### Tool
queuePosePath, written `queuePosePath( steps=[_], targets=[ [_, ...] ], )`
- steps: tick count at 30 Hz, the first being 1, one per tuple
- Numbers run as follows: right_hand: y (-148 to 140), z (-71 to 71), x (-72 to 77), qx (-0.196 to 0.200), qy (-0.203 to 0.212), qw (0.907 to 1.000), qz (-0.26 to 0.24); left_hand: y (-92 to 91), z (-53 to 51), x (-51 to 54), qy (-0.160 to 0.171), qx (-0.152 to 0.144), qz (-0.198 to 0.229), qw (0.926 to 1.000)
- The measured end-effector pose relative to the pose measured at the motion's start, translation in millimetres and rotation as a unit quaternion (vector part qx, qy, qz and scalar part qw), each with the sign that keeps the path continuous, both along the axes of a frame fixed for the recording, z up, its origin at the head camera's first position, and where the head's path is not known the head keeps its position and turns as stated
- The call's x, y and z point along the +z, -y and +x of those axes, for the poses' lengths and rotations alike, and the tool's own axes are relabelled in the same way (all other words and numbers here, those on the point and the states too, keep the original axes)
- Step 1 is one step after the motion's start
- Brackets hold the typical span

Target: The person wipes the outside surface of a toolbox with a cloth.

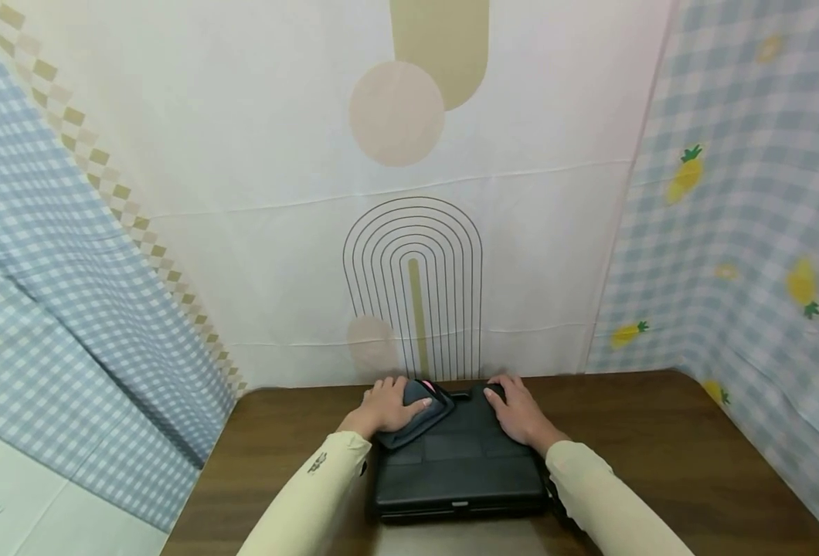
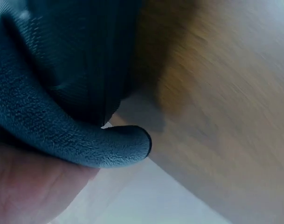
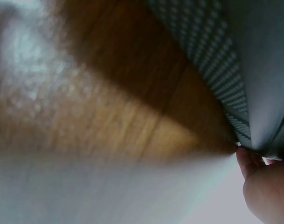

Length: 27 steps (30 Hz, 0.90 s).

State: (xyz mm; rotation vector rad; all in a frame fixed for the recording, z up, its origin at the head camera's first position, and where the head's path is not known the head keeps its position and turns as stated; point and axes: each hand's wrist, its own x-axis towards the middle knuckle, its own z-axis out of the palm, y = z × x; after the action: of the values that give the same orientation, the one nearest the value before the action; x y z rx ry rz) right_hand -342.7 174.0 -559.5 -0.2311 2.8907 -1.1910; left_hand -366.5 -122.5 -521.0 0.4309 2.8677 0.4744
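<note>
A black bag point(image 1: 461, 480) lies flat on the wooden table. Over its far left part, my left hand point(image 1: 385, 408) holds a grey-blue cloth point(image 1: 412, 434), thumb on top. In the left wrist view the cloth point(image 2: 62, 135) is folded between the hand point(image 2: 34, 191) and the bag point(image 2: 90, 51). My right hand point(image 1: 521, 413) grips the bag's far right corner. Its fingers bend round the edge in the right wrist view, where the hand point(image 3: 267, 189) shows beside the bag's side point(image 3: 265, 60); the fingertips are partly hidden.
The brown table point(image 1: 667, 440) extends to both sides of the bag. Behind it hangs a pale printed cloth point(image 1: 263, 270), with blue checked curtains at the left point(image 1: 83, 232) and right point(image 1: 736, 201). A pale surface point(image 1: 461, 539) shows at the near edge.
</note>
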Motion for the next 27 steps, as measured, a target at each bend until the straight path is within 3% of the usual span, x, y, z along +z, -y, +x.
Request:
queuePosePath(
  steps=[4,9,16,20,27],
  targets=[
    [1,-0.2,-1.1,-0.001,0.000,1.0000,-0.002,0.5,1.3,6.8,0.022,0.007,0.011,0.9997],
    [4,0.4,0.6,-0.004,0.004,1.0000,0.001,3.2,5.4,15.8,0.027,0.006,0.029,0.9992],
    [6,2.2,3.4,-0.006,-0.011,0.9999,-0.004,7.8,9.6,10.9,0.015,0.017,0.081,0.9965],
    [6,3.2,3.5,-0.010,-0.012,0.9999,-0.005,11.9,16.2,2.0,-0.004,0.050,0.136,0.9895],
    [7,3.9,4.5,-0.019,-0.017,0.9996,-0.010,19.1,32.6,-4.8,-0.009,0.093,0.228,0.9692]
  ],
)
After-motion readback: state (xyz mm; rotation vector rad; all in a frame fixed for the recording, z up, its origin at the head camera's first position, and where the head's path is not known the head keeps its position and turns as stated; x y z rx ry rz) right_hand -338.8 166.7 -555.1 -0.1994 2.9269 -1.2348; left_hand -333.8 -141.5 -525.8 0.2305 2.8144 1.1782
